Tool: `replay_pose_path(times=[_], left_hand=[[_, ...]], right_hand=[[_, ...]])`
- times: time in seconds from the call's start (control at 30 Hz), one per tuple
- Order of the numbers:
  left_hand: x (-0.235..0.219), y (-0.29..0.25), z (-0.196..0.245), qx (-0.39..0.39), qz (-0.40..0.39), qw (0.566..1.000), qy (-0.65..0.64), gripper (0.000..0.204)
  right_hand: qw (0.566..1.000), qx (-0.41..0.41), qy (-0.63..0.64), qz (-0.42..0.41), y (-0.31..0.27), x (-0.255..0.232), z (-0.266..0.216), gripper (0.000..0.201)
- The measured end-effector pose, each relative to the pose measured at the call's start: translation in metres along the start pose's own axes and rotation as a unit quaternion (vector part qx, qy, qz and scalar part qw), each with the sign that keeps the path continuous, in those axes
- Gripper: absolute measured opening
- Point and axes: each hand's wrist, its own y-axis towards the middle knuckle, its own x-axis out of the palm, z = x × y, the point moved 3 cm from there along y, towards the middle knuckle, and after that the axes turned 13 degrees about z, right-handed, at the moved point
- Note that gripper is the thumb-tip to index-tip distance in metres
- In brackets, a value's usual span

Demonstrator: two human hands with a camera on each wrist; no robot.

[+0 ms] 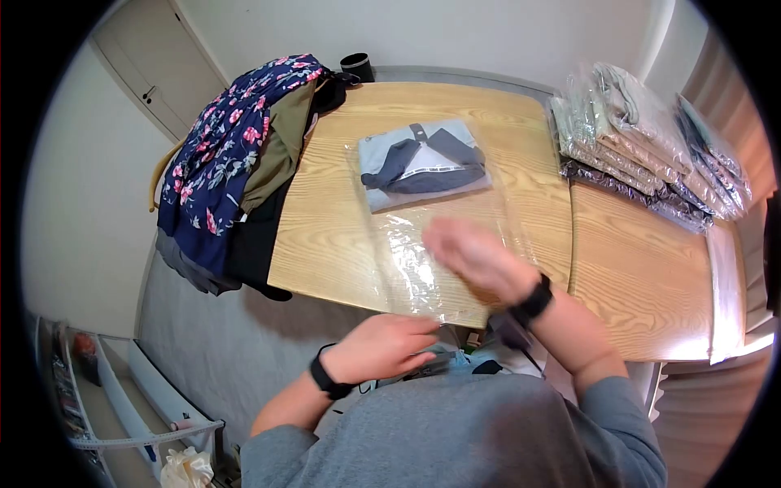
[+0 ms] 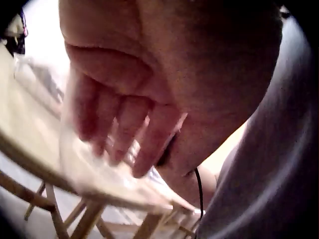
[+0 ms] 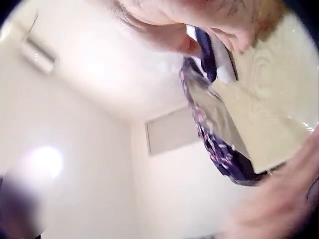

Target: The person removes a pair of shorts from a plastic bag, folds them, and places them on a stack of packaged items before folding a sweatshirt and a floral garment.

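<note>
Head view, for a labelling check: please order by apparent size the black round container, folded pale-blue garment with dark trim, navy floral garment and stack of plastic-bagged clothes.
1. Navy floral garment and stack of plastic-bagged clothes: too alike to rank
2. Folded pale-blue garment
3. Black round container

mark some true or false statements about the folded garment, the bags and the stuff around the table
1. The folded garment lies in a clear bag. True.
2. The right hand is on top of the folded garment. False: it is over the bag's part nearer the person.
3. The floral garment hangs at the table's right end. False: it hangs at the left.
4. A stack of bagged clothes lies right of the folded garment. True.
5. Only one wrist wears a black band. False: both do.
</note>
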Motion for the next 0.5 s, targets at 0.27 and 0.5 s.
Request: replay_pose_path(times=[0.27,0.5], left_hand=[[-0.066,-0.013,-0.116,-0.381,0.373,0.819,-0.21,0.043],[-0.053,0.026,-0.198,-0.594,0.241,0.711,-0.289,0.069]], right_hand=[[0.862,-0.153,-0.475,-0.083,-0.072,-0.038,-0.125,0.03],[0.851,-0.062,-0.487,0.188,0.062,-0.053,-0.144,0.034]])
